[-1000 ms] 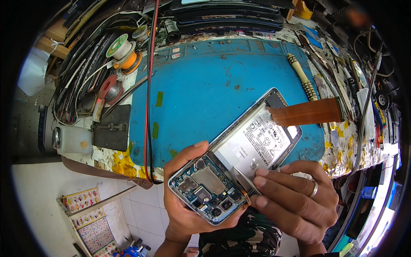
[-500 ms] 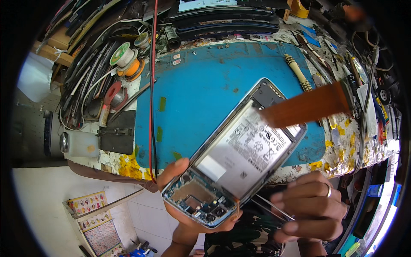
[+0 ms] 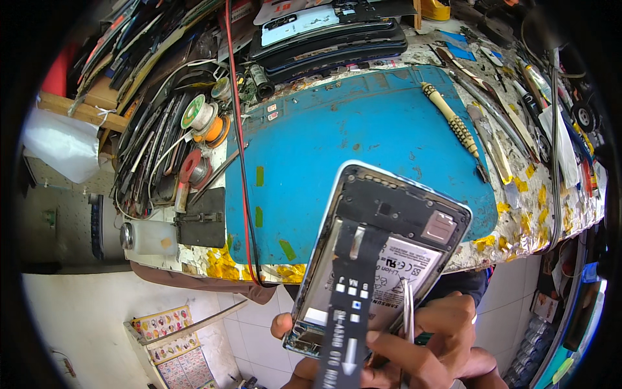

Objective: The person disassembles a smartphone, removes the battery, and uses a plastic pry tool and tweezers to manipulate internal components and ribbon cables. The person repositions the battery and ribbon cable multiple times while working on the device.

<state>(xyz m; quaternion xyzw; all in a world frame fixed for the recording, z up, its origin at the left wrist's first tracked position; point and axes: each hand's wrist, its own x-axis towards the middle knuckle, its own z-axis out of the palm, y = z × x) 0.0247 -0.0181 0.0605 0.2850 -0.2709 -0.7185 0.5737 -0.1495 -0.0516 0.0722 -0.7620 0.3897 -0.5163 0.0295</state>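
An opened phone (image 3: 395,201) is tilted above the near edge of the bench, its silver battery (image 3: 396,295) and black inner frame showing. My left hand (image 3: 281,325) is closed round its lower end; a thumb shows at the left edge and the other fingers are mostly hidden. A wide black flex cable (image 3: 350,311) with white markings runs down over the battery toward me. My right hand (image 3: 447,327) is closed on metal tweezers (image 3: 407,305), which point up across the battery's right side. One of its fingertips lies against the cable's edge.
A blue work mat (image 3: 324,136) covers the bench, with a patterned-handle tool (image 3: 450,117) on its right side. Solder spools (image 3: 201,117) and stacked phone parts (image 3: 139,136) stand left. A red and black wire pair (image 3: 243,162) hangs across the mat's left side.
The flex cable, earlier folded up as a brown strip over the phone's top right, now lies down along the phone, black side showing. The phone has turned more upright and lower; the tweezers moved over it.
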